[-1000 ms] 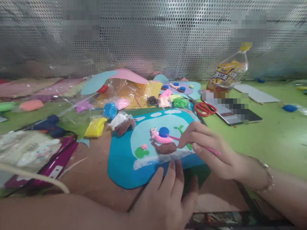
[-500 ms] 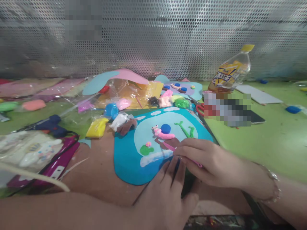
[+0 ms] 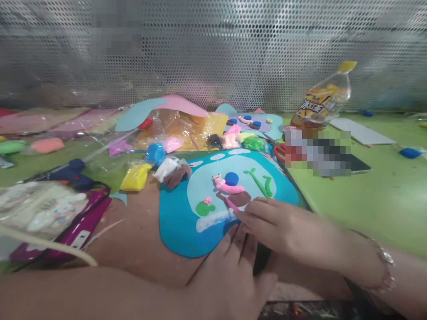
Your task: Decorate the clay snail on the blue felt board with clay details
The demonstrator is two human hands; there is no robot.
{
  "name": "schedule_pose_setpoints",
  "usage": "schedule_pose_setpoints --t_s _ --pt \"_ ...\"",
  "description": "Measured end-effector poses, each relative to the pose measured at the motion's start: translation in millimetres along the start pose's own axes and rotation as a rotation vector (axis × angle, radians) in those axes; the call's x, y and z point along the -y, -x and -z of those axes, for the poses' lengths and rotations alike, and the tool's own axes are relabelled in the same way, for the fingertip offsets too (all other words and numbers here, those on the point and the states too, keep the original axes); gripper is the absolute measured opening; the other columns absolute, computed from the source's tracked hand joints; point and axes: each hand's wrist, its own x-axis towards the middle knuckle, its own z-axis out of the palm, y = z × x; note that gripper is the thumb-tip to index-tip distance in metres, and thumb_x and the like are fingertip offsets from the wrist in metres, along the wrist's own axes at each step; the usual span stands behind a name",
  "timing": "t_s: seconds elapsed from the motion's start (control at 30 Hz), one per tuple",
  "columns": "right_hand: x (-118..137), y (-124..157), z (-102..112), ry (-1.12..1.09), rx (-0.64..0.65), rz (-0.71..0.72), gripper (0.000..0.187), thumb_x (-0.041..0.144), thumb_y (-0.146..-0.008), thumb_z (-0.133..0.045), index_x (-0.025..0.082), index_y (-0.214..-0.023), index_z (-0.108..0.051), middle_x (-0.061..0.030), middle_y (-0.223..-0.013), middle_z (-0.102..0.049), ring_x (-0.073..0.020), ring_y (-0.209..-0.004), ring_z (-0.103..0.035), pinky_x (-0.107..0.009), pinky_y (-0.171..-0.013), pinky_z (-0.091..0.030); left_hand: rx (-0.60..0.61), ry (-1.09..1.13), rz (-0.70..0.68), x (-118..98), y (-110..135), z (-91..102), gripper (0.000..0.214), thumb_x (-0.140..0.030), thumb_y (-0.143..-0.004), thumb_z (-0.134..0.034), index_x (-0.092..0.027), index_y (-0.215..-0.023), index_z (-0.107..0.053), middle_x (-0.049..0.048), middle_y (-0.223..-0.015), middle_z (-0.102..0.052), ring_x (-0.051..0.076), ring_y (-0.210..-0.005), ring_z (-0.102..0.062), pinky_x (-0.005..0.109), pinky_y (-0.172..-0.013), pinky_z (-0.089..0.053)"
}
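My right hand (image 3: 276, 226) grips a pink plastic clay knife (image 3: 231, 204), its tip on the brown clay patch (image 3: 239, 198) of a blue paper picture (image 3: 175, 233). Above that patch lies a pink clay snail (image 3: 230, 187) with a round blue shell (image 3: 231, 179). A green clay plant (image 3: 258, 181) stands to its right, and a green leaf (image 3: 204, 208) with a small pink flower lies at lower left. A white smear (image 3: 213, 221) runs beneath. My left hand (image 3: 233, 266) rests flat on the picture's near edge, fingers stretched and holding nothing.
Bagged clay lies behind and left, including a yellow pack (image 3: 135, 177) and a white one (image 3: 167, 169). A blue glue gun (image 3: 78, 174) is at left. Red-handled scissors (image 3: 279, 152), a phone (image 3: 356, 162) and a tilted drink bottle (image 3: 320, 102) are at right. A perforated metal panel (image 3: 213, 49) closes the back.
My right hand has shifted slightly left and down, and the knife tip has moved left along the brown clay. My left hand stays in place.
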Motion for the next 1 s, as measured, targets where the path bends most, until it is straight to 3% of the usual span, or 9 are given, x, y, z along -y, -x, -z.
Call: schedule_pose_setpoints --t_s 0.2,0.53,0.83,1.0 --pt "1.6 -0.6 0.2 0.017 0.035 0.003 0.026 0.010 -0.090 -0.039 0.005 -0.102 -0.062 -0.0117 -0.089 -0.057 -0.0208 -0.079 -0.052 -0.034 -0.064 -0.050 0.110 0.032 0.017 0.7 -2.3 7.7 0.050 -0.033 -0.094 -0.029 -0.011 -0.139 -0.030 0.0187 -0.121 -0.054 0.031 -0.116 -0.048 0.045 -0.095 -0.040" --pt "2.6 -2.4 -0.1 0.064 0.043 0.022 0.026 0.007 -0.090 -0.038 0.004 -0.099 -0.062 -0.0123 -0.089 -0.057 -0.0201 -0.078 -0.051 -0.034 -0.065 -0.049 -0.054 -0.088 -0.053 0.6 -1.6 6.3 0.049 -0.031 -0.094 -0.031 -0.019 -0.141 -0.025 0.0153 -0.117 -0.056 0.030 -0.113 -0.050 0.042 -0.090 -0.041" --pt "3.8 -3.0 -2.2 0.061 0.048 0.033 0.022 0.009 -0.089 -0.040 0.006 -0.098 -0.061 -0.0117 -0.086 -0.058 -0.0202 -0.079 -0.053 -0.035 -0.068 -0.049 -0.086 -0.121 -0.085 0.7 -2.5 9.1 0.044 -0.029 -0.093 -0.034 -0.018 -0.136 -0.033 0.0157 -0.115 -0.056 0.031 -0.113 -0.049 0.043 -0.094 -0.036" --pt "4.9 -2.1 -3.0 0.070 0.084 0.039 0.021 0.009 -0.088 -0.043 0.005 -0.098 -0.060 -0.0115 -0.085 -0.057 -0.0219 -0.078 -0.053 -0.037 -0.067 -0.050 -0.081 -0.080 -0.032 0.5 -3.3 8.3 0.040 -0.032 -0.094 -0.034 -0.019 -0.132 -0.039 0.0130 -0.114 -0.057 0.028 -0.110 -0.051 0.042 -0.096 -0.036"
